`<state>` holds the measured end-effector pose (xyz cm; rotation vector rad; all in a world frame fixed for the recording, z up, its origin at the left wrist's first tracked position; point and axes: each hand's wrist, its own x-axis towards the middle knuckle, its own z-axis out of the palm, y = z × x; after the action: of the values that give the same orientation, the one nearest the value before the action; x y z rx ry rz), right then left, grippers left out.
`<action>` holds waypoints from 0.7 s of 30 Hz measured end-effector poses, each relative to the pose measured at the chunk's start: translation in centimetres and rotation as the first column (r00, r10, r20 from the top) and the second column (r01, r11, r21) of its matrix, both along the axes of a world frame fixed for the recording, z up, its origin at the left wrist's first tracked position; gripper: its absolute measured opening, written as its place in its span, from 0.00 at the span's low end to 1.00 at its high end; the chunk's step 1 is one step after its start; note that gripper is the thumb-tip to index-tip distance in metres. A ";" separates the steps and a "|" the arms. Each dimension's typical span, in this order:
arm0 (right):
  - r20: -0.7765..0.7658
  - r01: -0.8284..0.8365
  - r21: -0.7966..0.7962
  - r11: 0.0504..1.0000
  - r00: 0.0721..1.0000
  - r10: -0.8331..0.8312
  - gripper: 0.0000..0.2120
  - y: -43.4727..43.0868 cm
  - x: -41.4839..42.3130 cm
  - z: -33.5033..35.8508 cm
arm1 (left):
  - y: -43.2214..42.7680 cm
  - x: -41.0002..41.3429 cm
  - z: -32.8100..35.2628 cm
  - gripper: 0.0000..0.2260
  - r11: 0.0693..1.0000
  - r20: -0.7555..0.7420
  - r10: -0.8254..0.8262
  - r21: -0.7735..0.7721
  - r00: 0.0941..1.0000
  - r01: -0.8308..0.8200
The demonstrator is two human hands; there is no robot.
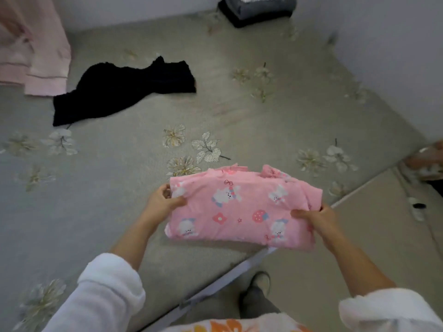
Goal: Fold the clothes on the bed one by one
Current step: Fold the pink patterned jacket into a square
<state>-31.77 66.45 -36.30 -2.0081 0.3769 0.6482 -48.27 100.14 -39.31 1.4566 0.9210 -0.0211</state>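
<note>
The pink printed garment is located at the near edge of the bed. Its right end extends past that edge, over the floor. Whether it rests on the bed or is lifted clear cannot be determined.

It is gripped at both short ends. The left hand is clamped on the left end, with the thumb on top. The right hand is clamped on the right end in the same manner. The hands are set well apart.

Open bedspread is noted beyond the garment and to its left. The bed edge runs diagonally beneath the right end.

The garment is folded into a thick rectangle. Its top edge is uneven, with fabric bunched at the far right corner. White animal figures, a strawberry and a flower are printed on the pink cloth.

A black garment is spread unfolded on the far left of the bed, well apart from the hands. A pale pink garment lies just beside it at the far left corner. A dark folded stack is placed against the wall at the far side. A shoe is observed on the floor below the bed edge.
</note>
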 end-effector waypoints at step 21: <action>0.240 0.320 0.191 0.928 0.901 -0.361 0.18 -41.4 17.0 8.9 | -36.2 35.3 9.6 0.28 0.875 0.214 -0.478 0.205 0.852 0.439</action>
<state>-14.74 25.05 -27.40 -1.7988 0.4863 0.1701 -12.94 63.96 -29.68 1.7468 0.3479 -0.1169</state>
